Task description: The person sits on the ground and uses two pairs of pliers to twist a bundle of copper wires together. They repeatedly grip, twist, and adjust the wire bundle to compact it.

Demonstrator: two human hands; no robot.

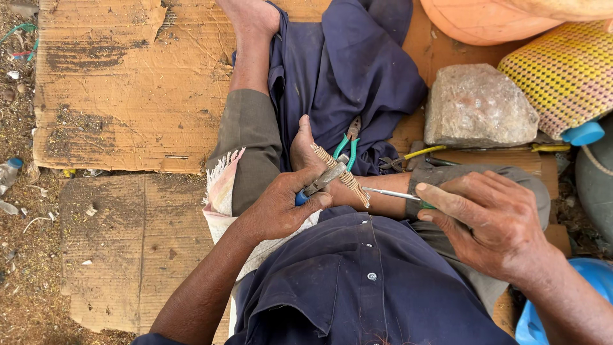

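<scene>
My left hand [274, 211] is closed around blue-handled pliers [322, 181], whose jaws clamp a narrow woven tan strip [355, 189] lying slantwise over my foot [303, 150]. My right hand [491, 223] grips the green handle of a thin metal awl [389, 193]; its tip points left and touches the lower end of the strip. A second pair of pliers with green handles [348, 144] lies on dark blue cloth [345, 64] just beyond the strip. I sit cross-legged with both hands over my lap.
Worn cardboard [128, 83] covers the ground to the left and ahead. At right lie a grey stone [479, 105], a yellow-handled tool [418, 153], a yellow-and-pink woven bag [565, 70], an orange vessel [485, 19] and a blue plastic object [594, 275].
</scene>
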